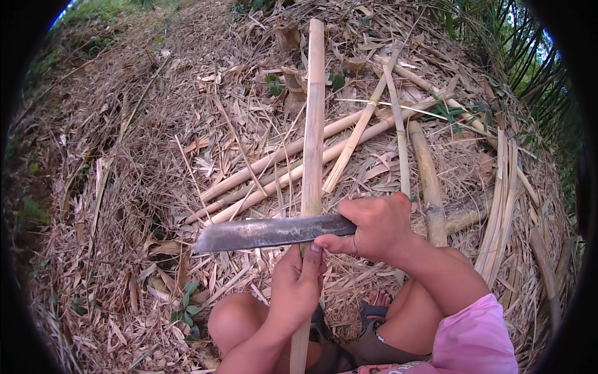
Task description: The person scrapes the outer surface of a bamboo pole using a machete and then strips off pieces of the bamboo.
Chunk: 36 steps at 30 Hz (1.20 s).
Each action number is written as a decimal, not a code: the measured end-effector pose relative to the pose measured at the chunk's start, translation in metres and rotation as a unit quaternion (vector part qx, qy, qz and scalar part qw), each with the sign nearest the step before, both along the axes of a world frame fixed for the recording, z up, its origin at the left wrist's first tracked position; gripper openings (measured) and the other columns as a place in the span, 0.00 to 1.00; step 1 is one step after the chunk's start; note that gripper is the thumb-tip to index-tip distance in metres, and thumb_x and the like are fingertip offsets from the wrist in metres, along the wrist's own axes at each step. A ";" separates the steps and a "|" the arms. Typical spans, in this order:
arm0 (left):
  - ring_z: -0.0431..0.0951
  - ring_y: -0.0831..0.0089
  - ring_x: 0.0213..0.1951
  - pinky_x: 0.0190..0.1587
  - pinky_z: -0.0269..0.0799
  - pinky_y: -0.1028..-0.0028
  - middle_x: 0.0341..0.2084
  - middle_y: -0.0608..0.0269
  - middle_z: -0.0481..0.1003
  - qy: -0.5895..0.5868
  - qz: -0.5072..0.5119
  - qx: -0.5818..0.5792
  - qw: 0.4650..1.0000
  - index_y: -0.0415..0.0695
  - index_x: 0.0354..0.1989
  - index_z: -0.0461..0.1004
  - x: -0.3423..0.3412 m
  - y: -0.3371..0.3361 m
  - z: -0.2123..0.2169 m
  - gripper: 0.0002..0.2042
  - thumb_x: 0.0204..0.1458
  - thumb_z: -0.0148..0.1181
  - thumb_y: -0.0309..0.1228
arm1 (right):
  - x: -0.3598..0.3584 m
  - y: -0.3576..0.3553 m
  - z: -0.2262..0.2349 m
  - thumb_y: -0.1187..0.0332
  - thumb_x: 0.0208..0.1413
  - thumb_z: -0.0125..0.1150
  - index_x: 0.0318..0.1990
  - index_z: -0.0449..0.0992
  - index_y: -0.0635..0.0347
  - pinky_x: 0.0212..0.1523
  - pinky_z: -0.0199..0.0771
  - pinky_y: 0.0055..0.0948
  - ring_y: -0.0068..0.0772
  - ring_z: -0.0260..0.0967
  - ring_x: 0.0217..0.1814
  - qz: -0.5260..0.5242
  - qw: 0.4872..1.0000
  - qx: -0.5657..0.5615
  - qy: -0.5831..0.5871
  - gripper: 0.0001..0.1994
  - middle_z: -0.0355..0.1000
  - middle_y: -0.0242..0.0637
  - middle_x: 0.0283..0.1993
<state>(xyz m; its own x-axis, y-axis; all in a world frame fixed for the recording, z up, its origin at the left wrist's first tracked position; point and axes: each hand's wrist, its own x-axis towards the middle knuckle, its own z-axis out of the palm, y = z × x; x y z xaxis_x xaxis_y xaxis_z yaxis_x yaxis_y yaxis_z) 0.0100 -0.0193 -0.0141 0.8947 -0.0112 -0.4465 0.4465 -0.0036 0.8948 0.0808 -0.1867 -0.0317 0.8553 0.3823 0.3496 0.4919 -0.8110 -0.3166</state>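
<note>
My left hand (296,280) is wrapped round a long, pale bamboo strip (315,112), which runs from near my lap up toward the far ground. In my right hand (380,229) is a machete (268,234) with a broad, dark, worn blade. The blade points left and lies across the strip, just beyond my left hand. My right fingers sit close to the blade's right end; its handle is hidden by the hand. Whether the edge touches or bites into the strip, I cannot tell.
Bamboo poles (280,153) lie slantwise on dry leaves beyond the blade. A split-ended bamboo piece (355,140) rests over them. Thin bamboo strips (498,206) and a short thick pole (428,181) lie to the right. Cut stumps (293,84) stand farther off; my bent knees are close below.
</note>
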 end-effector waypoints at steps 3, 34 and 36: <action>0.63 0.83 0.18 0.22 0.59 0.78 0.18 0.69 0.66 -0.073 -0.019 0.095 0.993 0.40 0.33 0.68 -0.004 -0.003 -0.005 0.15 0.67 0.45 0.38 | 0.009 -0.007 0.000 0.25 0.43 0.54 0.17 0.70 0.53 0.17 0.65 0.37 0.35 0.70 0.13 0.033 0.998 -0.007 -0.045 0.35 0.67 0.33 0.12; 0.72 0.60 0.19 0.24 0.65 0.62 0.17 0.51 0.70 -0.123 -0.079 0.234 0.961 0.36 0.37 0.68 -0.013 -0.008 -0.007 0.09 0.65 0.47 0.30 | 0.034 -0.028 -0.014 0.25 0.46 0.51 0.20 0.73 0.56 0.22 0.65 0.41 0.41 0.72 0.17 -0.118 0.991 -0.048 -0.029 0.37 0.69 0.37 0.15; 0.71 0.65 0.19 0.24 0.64 0.65 0.17 0.53 0.70 -0.079 -0.099 0.195 0.973 0.36 0.37 0.69 -0.024 -0.005 -0.010 0.10 0.65 0.47 0.31 | 0.073 -0.065 -0.012 0.31 0.55 0.48 0.19 0.70 0.60 0.21 0.58 0.39 0.41 0.66 0.17 -0.241 0.967 0.048 0.063 0.36 0.67 0.40 0.15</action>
